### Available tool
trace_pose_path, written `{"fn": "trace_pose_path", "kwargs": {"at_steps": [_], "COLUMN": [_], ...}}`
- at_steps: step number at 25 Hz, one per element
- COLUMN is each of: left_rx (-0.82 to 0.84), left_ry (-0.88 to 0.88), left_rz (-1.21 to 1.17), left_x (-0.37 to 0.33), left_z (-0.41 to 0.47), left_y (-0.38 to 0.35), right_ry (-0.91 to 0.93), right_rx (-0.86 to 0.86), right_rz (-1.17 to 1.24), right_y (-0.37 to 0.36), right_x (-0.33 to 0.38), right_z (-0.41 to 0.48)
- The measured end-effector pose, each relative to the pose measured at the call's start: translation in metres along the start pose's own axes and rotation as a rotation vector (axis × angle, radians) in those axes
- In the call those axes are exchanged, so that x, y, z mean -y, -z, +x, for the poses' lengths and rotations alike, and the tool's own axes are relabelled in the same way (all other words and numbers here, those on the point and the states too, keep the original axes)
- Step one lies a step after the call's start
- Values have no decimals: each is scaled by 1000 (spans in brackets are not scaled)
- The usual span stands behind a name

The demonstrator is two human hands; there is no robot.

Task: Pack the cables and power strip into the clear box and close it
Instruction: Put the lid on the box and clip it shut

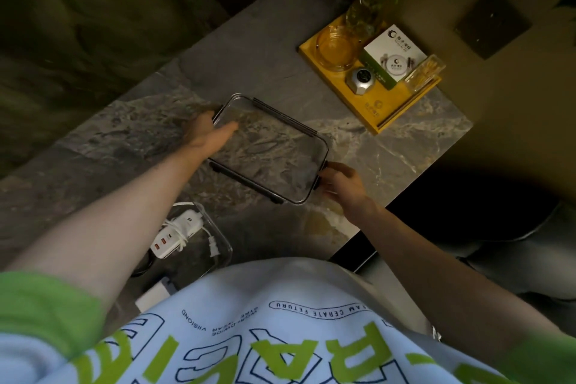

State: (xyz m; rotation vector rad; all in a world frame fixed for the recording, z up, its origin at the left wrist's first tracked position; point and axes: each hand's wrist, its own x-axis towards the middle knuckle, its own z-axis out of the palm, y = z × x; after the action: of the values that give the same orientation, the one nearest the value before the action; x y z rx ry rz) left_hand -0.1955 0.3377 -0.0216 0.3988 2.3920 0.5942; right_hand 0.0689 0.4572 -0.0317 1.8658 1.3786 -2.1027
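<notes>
The clear lid with dark clips lies over the middle of the grey marble table. My left hand holds its left end, thumb on top. At the lid's near right corner, my right hand grips the edge with curled fingers. Close to my body stands the clear box, partly hidden by my left arm. Inside it lies the white power strip with its white cable wound round it and a plug beside it.
A yellow tray at the far right of the table carries a glass dish, a white card box, a silver gadget and a glass bottle. A white object lies at the near edge. The table's right edge is near my right hand.
</notes>
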Motion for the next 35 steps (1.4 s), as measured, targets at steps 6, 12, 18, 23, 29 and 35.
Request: {"fn": "trace_pose_path", "kwargs": {"at_steps": [6, 12, 18, 23, 29, 35], "left_rx": [-165, -392, -609, -771, -880, -839], "left_ry": [-62, -122, -39, -33, 3, 88], "left_rz": [-158, -257, -598, -875, -1123, -1228], "left_x": [9, 37, 101, 155, 195, 218], "left_z": [-54, -127, -201, -244, -280, -303], "left_y": [32, 62, 92, 108, 114, 94], "right_ry": [62, 254, 432, 554, 516, 486], "right_rx": [-31, 24, 148, 243, 331, 341], "right_rz": [-24, -63, -49, -31, -5, 6], "right_y": [-11, -29, -81, -123, -143, -153], "right_x": [10, 17, 25, 19, 1, -16], "right_z": [-27, -67, -121, -151, -166, -169]}}
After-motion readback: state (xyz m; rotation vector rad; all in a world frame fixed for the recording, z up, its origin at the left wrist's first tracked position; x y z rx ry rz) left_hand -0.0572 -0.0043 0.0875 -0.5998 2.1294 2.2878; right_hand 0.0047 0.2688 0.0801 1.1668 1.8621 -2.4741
